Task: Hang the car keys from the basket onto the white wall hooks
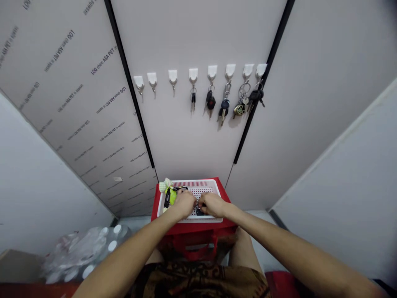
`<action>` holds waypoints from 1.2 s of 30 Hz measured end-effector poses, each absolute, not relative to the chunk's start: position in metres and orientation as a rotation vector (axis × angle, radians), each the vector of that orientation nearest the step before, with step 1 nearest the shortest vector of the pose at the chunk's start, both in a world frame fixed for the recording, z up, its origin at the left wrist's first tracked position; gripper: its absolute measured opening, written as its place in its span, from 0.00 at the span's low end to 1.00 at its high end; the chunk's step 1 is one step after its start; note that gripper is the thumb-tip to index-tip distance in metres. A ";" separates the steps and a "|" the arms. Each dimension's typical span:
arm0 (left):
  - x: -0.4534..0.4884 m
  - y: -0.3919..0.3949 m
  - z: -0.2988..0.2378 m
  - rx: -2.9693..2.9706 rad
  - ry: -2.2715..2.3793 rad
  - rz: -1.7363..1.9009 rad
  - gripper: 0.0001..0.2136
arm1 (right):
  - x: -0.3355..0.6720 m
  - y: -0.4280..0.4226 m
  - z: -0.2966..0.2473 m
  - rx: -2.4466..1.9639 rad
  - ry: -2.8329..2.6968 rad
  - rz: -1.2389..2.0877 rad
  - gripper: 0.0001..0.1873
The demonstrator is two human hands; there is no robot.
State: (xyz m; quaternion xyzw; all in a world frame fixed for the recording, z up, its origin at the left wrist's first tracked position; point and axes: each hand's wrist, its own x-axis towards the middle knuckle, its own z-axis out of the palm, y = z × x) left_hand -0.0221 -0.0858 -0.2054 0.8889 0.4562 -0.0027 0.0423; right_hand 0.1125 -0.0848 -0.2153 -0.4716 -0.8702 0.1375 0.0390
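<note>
Both hands are working over a white plastic basket (195, 182) that is resting on a red bag (192, 227). The left grip (183, 203) and the right grip (211, 203) are sitting close together, with fingers curling down around a small metal key ring (196, 205) between them. The hands are hiding the fingertips, so I cannot tell whether either grip is clamped on the ring or only touching it.

Just below the right grip, a dark key fob (199, 212) is lying in the basket. Just left of the left grip, a green key tag (170, 196) and a black strap (166, 198) are lying there too, with a pale checked bow (165, 185) poking over the rim. The hands cover part of the basket, so I cannot count everything in it.

Well ahead of and above the grips, eight white hooks (192, 74) are lining a pale panel (173, 132). Five bunches of keys (225, 105) are hanging there, one per hook, on the five hooks to the right. The other three hooks (151, 78), at the left end, are holding nothing. Far left of the left grip, a plastic bag of bottles (83, 252) is sitting on the floor.
</note>
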 end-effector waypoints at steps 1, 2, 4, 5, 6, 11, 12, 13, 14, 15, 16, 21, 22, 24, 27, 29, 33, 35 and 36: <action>-0.023 -0.084 -0.205 2.699 1.398 0.014 0.09 | 0.114 -0.083 -0.213 -1.422 -2.623 0.422 0.07; -0.024 -0.082 -0.205 2.660 1.398 0.054 0.09 | 0.116 -0.080 -0.209 -1.407 -2.554 0.441 0.07; -0.027 -0.076 -0.203 2.523 1.402 0.191 0.08 | 0.120 -0.074 -0.198 -1.403 -2.368 0.561 0.07; -0.028 -0.073 -0.202 2.431 1.397 0.284 0.08 | 0.122 -0.070 -0.191 -1.409 -2.263 0.660 0.06; -0.029 -0.069 -0.201 2.331 1.381 0.388 0.08 | 0.124 -0.067 -0.183 -1.412 -2.160 0.770 0.06; -0.027 -0.051 -0.187 1.920 1.196 0.842 0.08 | 0.120 -0.055 -0.143 -1.329 -1.742 1.120 0.05; -0.025 -0.049 -0.182 1.875 1.163 0.897 0.08 | 0.118 -0.054 -0.135 -1.305 -1.678 1.149 0.05; -0.025 -0.047 -0.176 1.838 1.133 0.948 0.08 | 0.115 -0.052 -0.128 -1.282 -1.625 1.172 0.05; -0.024 -0.045 -0.169 1.799 1.108 0.998 0.08 | 0.113 -0.050 -0.121 -1.258 -1.586 1.185 0.04; -0.024 -0.042 -0.161 1.759 1.092 1.048 0.07 | 0.110 -0.047 -0.114 -1.236 -1.564 1.185 0.04; -0.024 -0.040 -0.153 1.718 1.084 1.100 0.06 | 0.108 -0.044 -0.106 -1.214 -1.555 1.174 0.03; -0.032 -0.017 -0.100 1.584 1.083 1.359 0.03 | 0.090 -0.020 -0.057 -1.117 -1.549 1.009 0.02; -0.034 -0.011 -0.087 1.580 1.072 1.419 0.04 | 0.084 -0.014 -0.045 -1.085 -1.545 0.962 0.02; -0.038 0.000 -0.061 1.585 1.065 1.536 0.05 | 0.073 -0.003 -0.019 -1.016 -1.535 0.864 0.01; -0.043 0.013 -0.023 1.573 1.093 1.663 0.07 | 0.055 0.014 0.018 -0.950 -1.506 0.739 0.02; -0.047 0.019 -0.003 1.556 1.118 1.699 0.08 | 0.046 0.023 0.038 -0.935 -1.493 0.675 0.02; -0.053 0.028 0.017 1.563 1.187 1.701 0.11 | 0.032 0.036 0.057 -1.044 -1.475 0.576 0.04; -0.055 0.033 0.018 1.585 1.243 1.685 0.13 | 0.028 0.042 0.058 -1.124 -1.465 0.533 0.06; -0.055 0.036 0.017 1.598 1.273 1.675 0.13 | 0.027 0.044 0.057 -1.148 -1.464 0.516 0.06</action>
